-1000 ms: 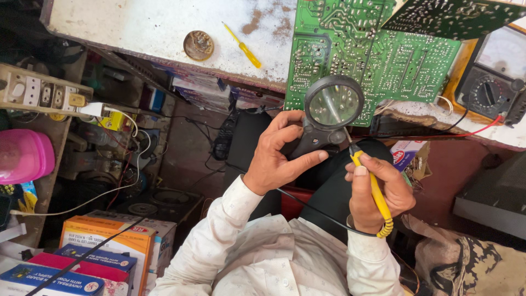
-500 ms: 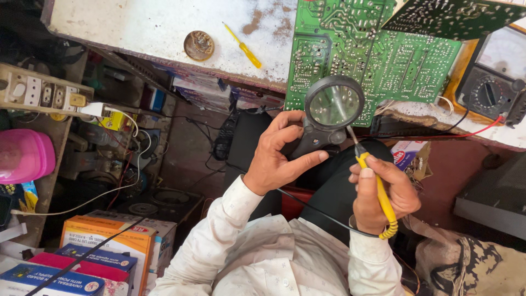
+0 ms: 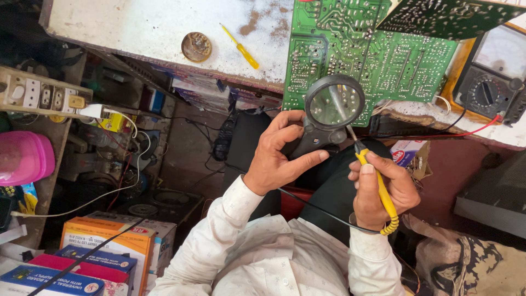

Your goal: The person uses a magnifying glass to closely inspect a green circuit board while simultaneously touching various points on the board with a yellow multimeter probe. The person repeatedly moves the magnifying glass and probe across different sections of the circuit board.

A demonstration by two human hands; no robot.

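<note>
My left hand (image 3: 276, 153) grips the black handle of a round magnifying glass (image 3: 334, 104), held over the near edge of a large green circuit board (image 3: 383, 60) on the white bench. My right hand (image 3: 383, 192) holds a yellow-handled soldering iron (image 3: 378, 186) like a pen. Its metal tip points up toward the board's edge and shows through the lens. A black cord runs from the iron across my lap.
A yellow screwdriver (image 3: 241, 48) and a round metal tin (image 3: 196, 46) lie on the worn white bench (image 3: 137, 27). An analog multimeter (image 3: 487, 82) with red and black leads sits right. A socket strip (image 3: 38, 96), pink box (image 3: 24, 156) and cardboard boxes (image 3: 104, 246) are left.
My right hand and the soldering iron have shifted slightly down and to the right. The magnifying glass stays in nearly the same place over the board's edge.
</note>
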